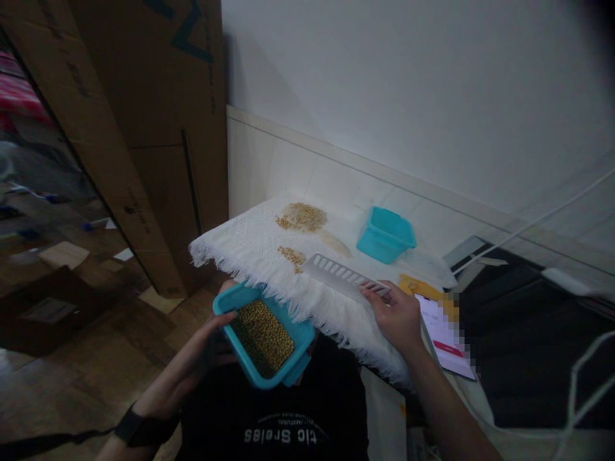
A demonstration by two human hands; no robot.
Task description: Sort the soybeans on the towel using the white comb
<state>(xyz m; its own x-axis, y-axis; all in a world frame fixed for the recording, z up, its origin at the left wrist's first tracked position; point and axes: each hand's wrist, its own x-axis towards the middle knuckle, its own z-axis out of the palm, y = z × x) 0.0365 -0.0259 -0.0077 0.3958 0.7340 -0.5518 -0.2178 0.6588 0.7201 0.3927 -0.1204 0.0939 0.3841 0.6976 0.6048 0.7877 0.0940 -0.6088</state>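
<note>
A turquoise plastic container (301, 363) with soybeans (269, 336) in it is gripped at its left side by my left hand (218, 333). It is held just below the fringed front edge of the white tablecloth (240, 237). My right hand (396, 314) pinches one end of a slotted, pale grey plastic strip (336, 274), which lies low over the cloth. Its far end is beside a small patch of soybeans (289, 257). A larger pile of soybeans (302, 218) lies further back on the cloth.
Near the wall, a second turquoise container (377, 244) stands on the table. A phone or tablet with a lit screen (444, 339) lies by my right forearm, close to a yellow item (418, 286). Tall cardboard boxes (163, 147) stand at left. White cables (533, 221) cross the right side.
</note>
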